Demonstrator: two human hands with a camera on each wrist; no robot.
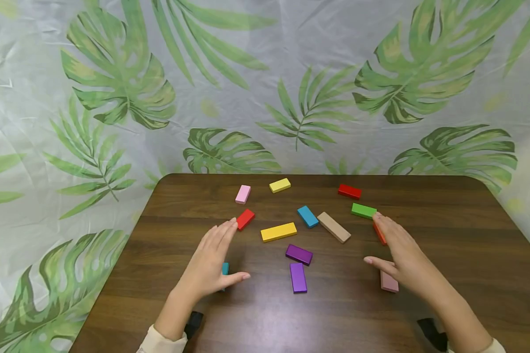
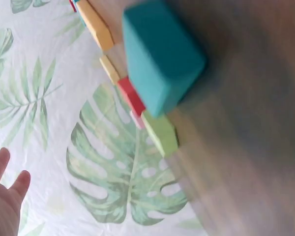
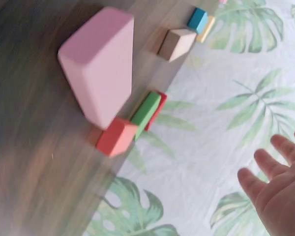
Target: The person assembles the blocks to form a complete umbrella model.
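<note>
My left hand (image 1: 209, 262) hovers over the left of the table, fingers extended and thumb spread, holding nothing. Partly hidden beneath it is a teal block (image 1: 225, 269), which looms large in the left wrist view. Beyond its fingertips lies a red block (image 1: 246, 219). On the other side my right hand (image 1: 408, 262) is held likewise, with nothing in its grasp. Below its thumb sits a pink block (image 1: 389, 281); an orange-red block (image 1: 378, 232) is partly covered by its fingers, near a green block (image 1: 364, 211). A light green block (image 2: 160, 133) shows only in the left wrist view.
Between the hands lie a yellow block (image 1: 278, 232), a blue block (image 1: 307, 216), a tan block (image 1: 333, 227), a dark purple block (image 1: 299, 254) and a purple block (image 1: 298, 278). Farther back are light pink (image 1: 243, 194), pale yellow (image 1: 280, 185) and red blocks (image 1: 350, 191). A leaf-patterned curtain (image 1: 318, 44) hangs behind.
</note>
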